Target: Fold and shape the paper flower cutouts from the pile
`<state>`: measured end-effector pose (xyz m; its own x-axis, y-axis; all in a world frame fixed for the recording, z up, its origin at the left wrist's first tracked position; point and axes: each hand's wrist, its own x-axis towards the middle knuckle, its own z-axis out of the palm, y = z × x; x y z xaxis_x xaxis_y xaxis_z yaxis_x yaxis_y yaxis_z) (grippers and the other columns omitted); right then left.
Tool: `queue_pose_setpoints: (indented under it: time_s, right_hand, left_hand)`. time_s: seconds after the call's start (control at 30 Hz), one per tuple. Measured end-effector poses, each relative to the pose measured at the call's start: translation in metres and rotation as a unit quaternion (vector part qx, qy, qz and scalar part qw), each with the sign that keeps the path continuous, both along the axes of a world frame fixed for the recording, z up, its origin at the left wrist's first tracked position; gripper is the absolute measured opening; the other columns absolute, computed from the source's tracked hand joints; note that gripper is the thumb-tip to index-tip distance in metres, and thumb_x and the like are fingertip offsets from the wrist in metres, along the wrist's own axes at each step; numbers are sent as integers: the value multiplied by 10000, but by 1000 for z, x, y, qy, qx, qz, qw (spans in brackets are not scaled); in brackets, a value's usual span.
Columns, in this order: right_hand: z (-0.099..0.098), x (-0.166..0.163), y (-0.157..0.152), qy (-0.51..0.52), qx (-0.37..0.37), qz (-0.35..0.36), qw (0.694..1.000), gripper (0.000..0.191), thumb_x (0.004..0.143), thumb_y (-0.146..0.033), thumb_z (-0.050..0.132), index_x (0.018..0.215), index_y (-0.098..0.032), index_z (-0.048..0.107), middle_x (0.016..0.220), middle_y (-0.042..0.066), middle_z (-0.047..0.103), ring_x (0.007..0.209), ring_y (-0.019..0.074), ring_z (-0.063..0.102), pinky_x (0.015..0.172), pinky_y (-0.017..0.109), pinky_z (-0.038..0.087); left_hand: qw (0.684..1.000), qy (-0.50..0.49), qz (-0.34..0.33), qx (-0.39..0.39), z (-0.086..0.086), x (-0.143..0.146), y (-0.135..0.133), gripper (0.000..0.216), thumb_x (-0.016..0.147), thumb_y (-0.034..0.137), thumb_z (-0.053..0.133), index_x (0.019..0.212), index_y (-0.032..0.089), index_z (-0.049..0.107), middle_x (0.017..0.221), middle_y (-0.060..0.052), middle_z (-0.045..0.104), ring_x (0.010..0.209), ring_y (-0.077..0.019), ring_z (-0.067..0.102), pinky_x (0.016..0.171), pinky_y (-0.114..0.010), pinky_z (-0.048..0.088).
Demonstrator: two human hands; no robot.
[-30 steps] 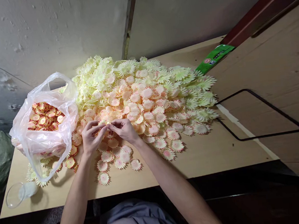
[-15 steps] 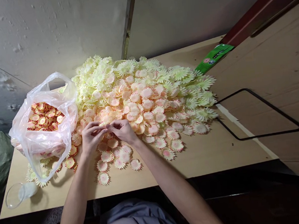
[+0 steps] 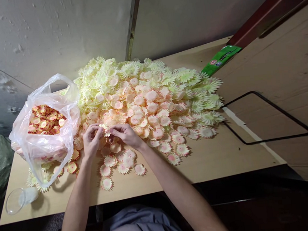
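Between my two hands is a small pale artificial flower piece (image 3: 105, 129) with ruffled petals. My left hand (image 3: 91, 138) pinches its left side between thumb and fingers. My right hand (image 3: 125, 135) is closed in a pinch at its right edge; the exact contact there is partly hidden by the fingers. Behind and beneath the hands spreads a large heap of flower pieces (image 3: 139, 100), pink-centred in the middle and pale green around the back and right. Several loose pink-edged flower pieces (image 3: 122, 168) lie on the table in front of the hands.
At the left stands a white plastic bag (image 3: 51, 146) holding red-edged flower pieces (image 3: 44, 123). A clear cup (image 3: 16, 201) is near the table's front left corner. To the right are a black wire frame (image 3: 280, 115), a green packet (image 3: 220, 60) and a cardboard panel (image 3: 287, 71).
My left hand has moved slightly left and its fingers have shifted their pinch. The flower piece has turned and shows more of its petals. My right hand stays almost in place.
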<state>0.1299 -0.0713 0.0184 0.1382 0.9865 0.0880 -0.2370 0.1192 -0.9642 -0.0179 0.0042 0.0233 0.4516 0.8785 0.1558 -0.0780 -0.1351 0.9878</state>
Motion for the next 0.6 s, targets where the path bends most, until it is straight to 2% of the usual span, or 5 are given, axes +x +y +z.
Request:
queue_pose_setpoints:
  time_s: [0.13,0.27,0.47,0.6]
  right_hand:
    - [3,0,0,1,12,16,1000,279,752,-440,734,812,-168,745,669,20,682,624,141,616,628,267,511]
    - [2,1,-1,1,13,26,1000,256,713,-404,772,790,-162,739,677,18,684,608,130,605,617,260,501]
    - [4,1,-4,-10,-15,18,1000,259,707,-393,762,755,-147,699,708,18,659,646,125,584,640,257,481]
    - [6,3,-5,-34,-3,36,999,223,726,-354,744,745,-146,665,717,-5,592,679,109,537,673,245,445]
  left_hand:
    - [995,-39,-36,-90,-1,2,-1,287,772,432,703,780,163,605,847,-9,523,692,-82,507,605,-179,471]
    - [986,-53,-73,-143,-1,3,-2,319,763,455,711,820,170,579,786,7,517,680,-91,536,594,-194,494]
    - [984,-44,-84,-148,-1,0,-2,300,776,439,711,810,173,575,703,31,479,583,-58,473,540,-159,443]
    - [982,-46,-87,-158,-2,-1,-1,288,780,420,715,802,168,577,687,34,459,568,-49,445,527,-147,432]
